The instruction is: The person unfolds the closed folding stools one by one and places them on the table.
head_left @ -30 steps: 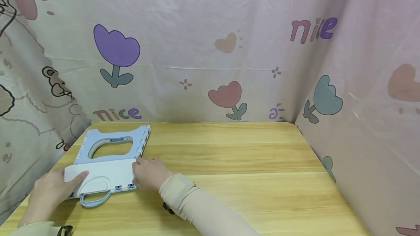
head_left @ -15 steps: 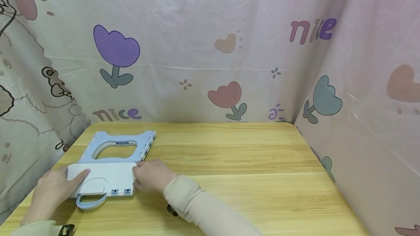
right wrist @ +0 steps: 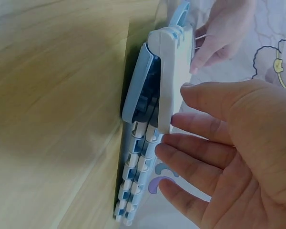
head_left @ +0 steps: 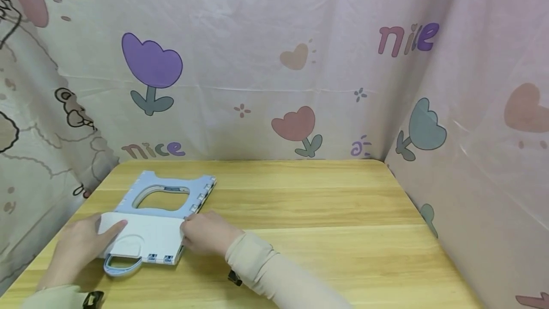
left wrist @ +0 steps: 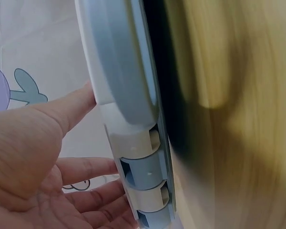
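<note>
A folding stool (head_left: 137, 232), white and light blue, lies folded nearly flat at the left of the table, its white part nearest the person. A blue carrying handle (head_left: 122, 268) sticks out at the front. My left hand (head_left: 79, 242) grips the stool's left side, thumb on the white face and fingers at the edge. My right hand (head_left: 210, 233) holds the right edge of the white part with bent fingers. In the right wrist view the white panel (right wrist: 169, 81) and a blue panel (right wrist: 139, 86) stand slightly apart, with hinged segments (right wrist: 133, 171) beyond them.
The wooden table (head_left: 326, 232) stretches to the right and behind the stool. A printed curtain (head_left: 240, 61) hangs along the back and both sides. Dark straps (head_left: 92, 299) show at the wrists.
The folding stool has slid to the right and turned a little, its far end swinging right. Both hands have moved along with it.
</note>
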### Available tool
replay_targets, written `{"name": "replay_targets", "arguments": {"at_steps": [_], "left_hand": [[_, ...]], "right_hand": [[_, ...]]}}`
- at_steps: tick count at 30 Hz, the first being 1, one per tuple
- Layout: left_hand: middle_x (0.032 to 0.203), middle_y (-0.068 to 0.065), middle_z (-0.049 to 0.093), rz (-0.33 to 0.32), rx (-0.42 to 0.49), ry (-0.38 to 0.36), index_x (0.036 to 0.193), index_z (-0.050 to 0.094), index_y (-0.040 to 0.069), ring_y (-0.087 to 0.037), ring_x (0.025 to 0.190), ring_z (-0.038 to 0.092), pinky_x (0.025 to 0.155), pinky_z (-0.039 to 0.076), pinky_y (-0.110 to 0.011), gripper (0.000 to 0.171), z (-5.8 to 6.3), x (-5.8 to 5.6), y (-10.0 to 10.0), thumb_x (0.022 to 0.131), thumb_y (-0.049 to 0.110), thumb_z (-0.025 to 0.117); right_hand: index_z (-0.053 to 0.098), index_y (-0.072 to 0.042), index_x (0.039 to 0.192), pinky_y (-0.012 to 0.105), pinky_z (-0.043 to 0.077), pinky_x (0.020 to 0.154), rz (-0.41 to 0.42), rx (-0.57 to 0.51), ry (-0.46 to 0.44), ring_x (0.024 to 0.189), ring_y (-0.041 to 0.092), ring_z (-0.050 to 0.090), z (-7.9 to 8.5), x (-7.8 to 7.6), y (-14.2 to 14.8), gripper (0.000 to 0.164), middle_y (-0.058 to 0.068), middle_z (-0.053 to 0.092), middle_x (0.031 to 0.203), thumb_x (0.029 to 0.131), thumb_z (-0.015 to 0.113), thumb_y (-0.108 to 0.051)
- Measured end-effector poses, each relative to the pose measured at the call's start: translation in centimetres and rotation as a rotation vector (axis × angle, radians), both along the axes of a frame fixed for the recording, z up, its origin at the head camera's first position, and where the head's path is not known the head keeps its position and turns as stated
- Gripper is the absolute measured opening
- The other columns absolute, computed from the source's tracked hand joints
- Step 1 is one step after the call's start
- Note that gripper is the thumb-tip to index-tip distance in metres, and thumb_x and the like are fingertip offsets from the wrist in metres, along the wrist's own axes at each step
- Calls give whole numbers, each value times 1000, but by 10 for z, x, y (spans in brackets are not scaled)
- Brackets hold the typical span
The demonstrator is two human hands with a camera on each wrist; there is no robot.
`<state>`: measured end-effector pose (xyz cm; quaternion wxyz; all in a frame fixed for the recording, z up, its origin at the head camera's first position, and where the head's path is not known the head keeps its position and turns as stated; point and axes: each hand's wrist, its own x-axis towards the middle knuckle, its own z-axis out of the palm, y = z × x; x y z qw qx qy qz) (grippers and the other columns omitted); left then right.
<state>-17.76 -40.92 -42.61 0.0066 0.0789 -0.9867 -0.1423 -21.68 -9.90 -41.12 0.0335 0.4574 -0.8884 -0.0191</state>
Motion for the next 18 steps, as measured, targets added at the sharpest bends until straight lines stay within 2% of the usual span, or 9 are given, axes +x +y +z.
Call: {"name": "replay_targets", "arguments": {"at_steps": [8,11,18], "left_hand": [[137,-57,43,-18,-10,-8,137,42,-33,-74,122,46,103,44,-81,101,-1,-8,13,108,63,51],[137,-57,45,-38,-10,9,139,42,-32,-74,121,47,101,45,-81,99,-1,-10,18,108,61,51],[136,-57,46,-85,-3,46,141,43,-30,-75,120,48,99,46,-81,97,-3,-13,32,107,60,56]], "right_hand": [[64,-26,81,6,41,63,38,-52,-65,66,-4,49,4,3,18,27,-17,58,76,106,70,-35],[68,-25,84,6,40,62,35,-74,-93,65,-4,49,5,3,25,24,-16,60,77,107,69,-34],[79,-25,96,3,44,66,68,-124,-77,68,-8,51,2,5,39,14,-17,70,84,105,71,-32]]}}
